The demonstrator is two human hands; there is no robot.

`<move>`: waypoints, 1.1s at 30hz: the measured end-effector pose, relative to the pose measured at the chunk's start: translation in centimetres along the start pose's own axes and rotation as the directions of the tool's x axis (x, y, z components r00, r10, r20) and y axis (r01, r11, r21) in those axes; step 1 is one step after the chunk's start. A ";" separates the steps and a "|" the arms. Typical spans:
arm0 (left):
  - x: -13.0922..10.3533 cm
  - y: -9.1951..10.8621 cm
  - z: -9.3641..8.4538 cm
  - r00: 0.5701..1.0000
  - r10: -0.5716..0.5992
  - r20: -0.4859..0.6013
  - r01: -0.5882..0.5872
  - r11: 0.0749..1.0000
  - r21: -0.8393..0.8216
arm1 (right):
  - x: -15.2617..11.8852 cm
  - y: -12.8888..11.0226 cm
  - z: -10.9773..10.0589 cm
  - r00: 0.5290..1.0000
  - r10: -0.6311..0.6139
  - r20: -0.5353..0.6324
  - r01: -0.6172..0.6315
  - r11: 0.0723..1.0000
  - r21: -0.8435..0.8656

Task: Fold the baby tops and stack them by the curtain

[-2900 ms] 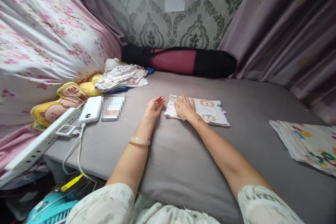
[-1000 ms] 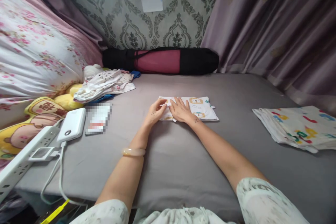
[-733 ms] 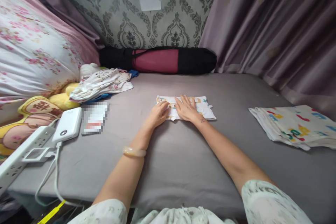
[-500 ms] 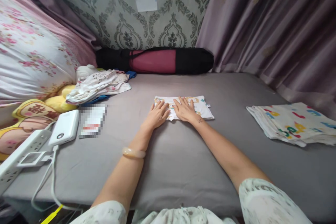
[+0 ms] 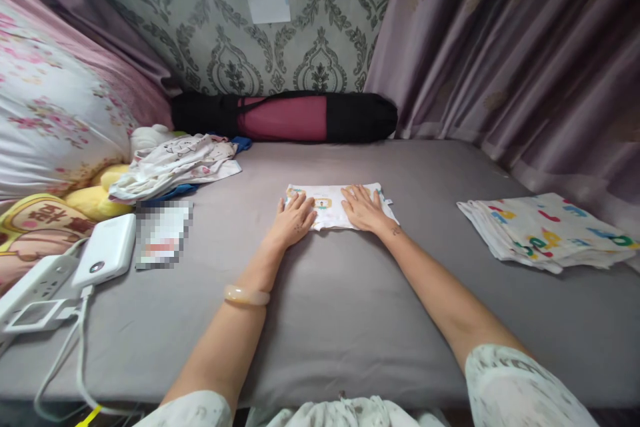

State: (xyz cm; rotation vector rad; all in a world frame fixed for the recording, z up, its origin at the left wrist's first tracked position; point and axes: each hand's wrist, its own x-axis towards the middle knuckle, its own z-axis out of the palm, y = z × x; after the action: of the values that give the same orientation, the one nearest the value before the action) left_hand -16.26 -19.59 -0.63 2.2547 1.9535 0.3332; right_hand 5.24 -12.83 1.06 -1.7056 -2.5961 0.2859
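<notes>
A small white printed garment (image 5: 327, 212), folded into a flat rectangle, lies on the grey bed sheet (image 5: 320, 320). My left hand (image 5: 295, 219) rests on its left part with the fingers stretched out. On its right part lies my right hand (image 5: 364, 207), palm down, fingers spread. Between the two hands a yellow-framed print shows. A little white tag sticks out at the garment's right edge. Neither hand grips the cloth; both lie flat on top of it.
Folded white cloths with colourful prints (image 5: 550, 230) lie at the right. Rumpled clothes (image 5: 175, 163) sit at the left, near a power bank (image 5: 105, 250), a power strip (image 5: 37, 283) and a blurred packet (image 5: 164, 233). A black and red bag (image 5: 283, 118) lies along the wall.
My hands have moved apart across the garment, the right one sliding rightward over it, so more of the print between them shows. The whole view has shifted slightly.
</notes>
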 end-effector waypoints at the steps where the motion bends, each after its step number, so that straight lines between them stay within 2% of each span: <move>1: 0.0 0.0 0.0 1.000 -0.004 0.003 0.004 1.000 0.001 | -0.1 0.1 0.1 1.000 0.000 -0.001 0.000 1.000 0.000; 8: -0.1 0.3 -0.3 1.000 -0.017 0.015 0.017 1.000 0.013 | 0.1 -0.1 0.5 1.000 -0.003 -0.006 0.003 1.000 0.019; 13: -0.3 0.4 -0.5 1.000 -0.005 0.007 0.005 1.000 0.027 | -0.2 1.1 -0.4 0.999 -0.040 0.014 0.039 0.996 0.085; 19: -0.3 0.4 -0.6 1.000 -0.005 0.011 0.005 1.000 0.028 | -1.0 3.8 -0.7 0.998 0.055 -0.012 -0.055 0.998 0.033; 28: -0.4 0.5 -0.7 1.000 -0.004 0.021 0.003 0.999 0.045 | -0.9 4.9 -0.1 0.999 0.036 0.005 -0.037 0.998 0.048; 33: -0.6 0.8 -0.9 1.000 0.007 -0.020 -0.006 0.998 0.059 | -0.9 5.5 -0.3 0.994 0.109 0.000 -0.109 0.994 0.033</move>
State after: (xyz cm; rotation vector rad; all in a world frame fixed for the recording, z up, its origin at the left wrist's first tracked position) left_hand -15.76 -20.31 0.43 2.3029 1.9918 0.3035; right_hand 10.67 -11.48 0.55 -1.8385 -2.4869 0.3274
